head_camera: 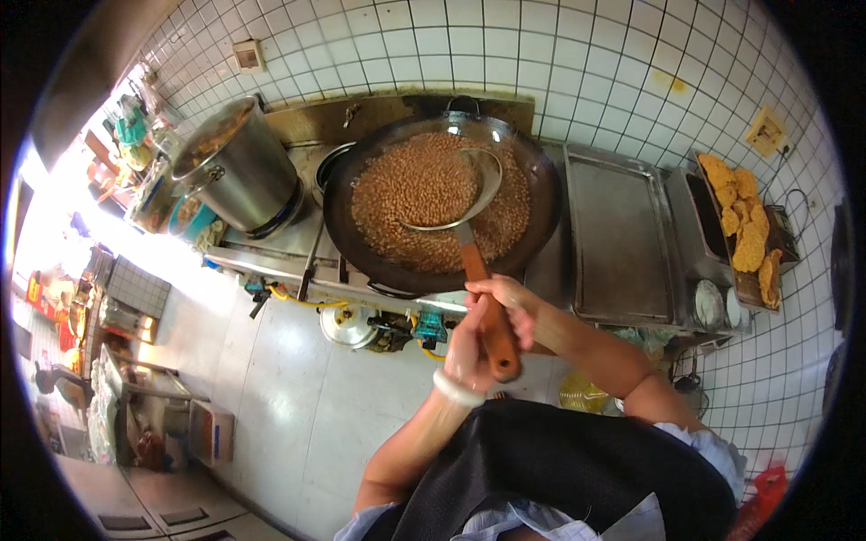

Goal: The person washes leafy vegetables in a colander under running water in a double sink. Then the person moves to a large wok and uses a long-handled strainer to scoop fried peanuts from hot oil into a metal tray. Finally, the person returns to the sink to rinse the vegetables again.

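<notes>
Both of my hands are closed around the wooden handle [475,264] of a large metal skimmer [488,177]. My left hand [467,351] grips it low, near its holed end, with a white bangle [459,390] at the wrist. Higher on the handle is my right hand [509,297]. The skimmer's bowl lies in a wide dark wok [544,203], heaped with small reddish-brown nuts that look like peanuts [433,179]. More of them fill the wok around it in bubbling liquid. Part of the skimmer's rim is hidden under the nuts.
Left of the wok, a tall steel stockpot [247,172] stands on the stove. A shallow metal tray [622,237] lies to the right, beside a rack of fried golden pieces [747,233]. Gas valves [429,328] and a yellow hose [298,299] line the stove front. White tiles cover the wall behind.
</notes>
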Available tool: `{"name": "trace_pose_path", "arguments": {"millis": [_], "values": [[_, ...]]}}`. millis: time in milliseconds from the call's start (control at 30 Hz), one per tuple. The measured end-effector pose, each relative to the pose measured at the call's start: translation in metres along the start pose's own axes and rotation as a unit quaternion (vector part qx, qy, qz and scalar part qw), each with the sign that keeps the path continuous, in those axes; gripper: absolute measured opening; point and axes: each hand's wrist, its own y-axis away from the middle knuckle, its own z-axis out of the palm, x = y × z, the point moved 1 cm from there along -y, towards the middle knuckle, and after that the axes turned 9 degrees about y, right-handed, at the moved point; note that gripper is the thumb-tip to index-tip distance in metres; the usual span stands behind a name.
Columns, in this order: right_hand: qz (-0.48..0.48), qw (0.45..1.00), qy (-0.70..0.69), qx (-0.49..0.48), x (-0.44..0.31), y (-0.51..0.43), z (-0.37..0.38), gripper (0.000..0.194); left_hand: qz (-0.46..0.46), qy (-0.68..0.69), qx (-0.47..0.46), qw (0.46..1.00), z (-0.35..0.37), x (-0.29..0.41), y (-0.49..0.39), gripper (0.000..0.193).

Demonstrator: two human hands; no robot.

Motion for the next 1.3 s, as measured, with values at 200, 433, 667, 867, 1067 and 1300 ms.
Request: {"name": "trace_pose_path", "arguments": {"millis": [200,433,667,867,1067,1300], "values": [[-0.039,0.934,-0.326,-0.142,-0.013,-0.058,-0.016,0.019,0.013,0.114,0.036,0.993,0.007,-0.021,-0.012,0.008],[-0.185,0.933,-0.232,-0.204,0.016,-0.032,0.015,0.027,0.039,-0.019,0.112,0.993,0.015,-0.043,0.049,0.011],[-0.114,0.900,-0.376,-0.189,-0.009,0.005,0.050,0.020,0.060,-0.046,0.046,0.996,0.040,-0.056,0.087,0.018],[-0.153,0.858,-0.358,-0.336,-0.021,0.040,0.064,0.024,0.083,-0.064,0.053,0.993,0.069,-0.083,0.113,0.009],[-0.114,0.806,-0.428,-0.393,-0.022,0.061,0.057,0.012,0.111,-0.077,0.041,0.990,0.078,-0.105,0.119,0.015],[-0.064,0.808,-0.448,-0.377,-0.005,0.050,0.048,0.015,0.126,-0.002,0.059,0.990,0.077,-0.113,0.115,0.013]]}}
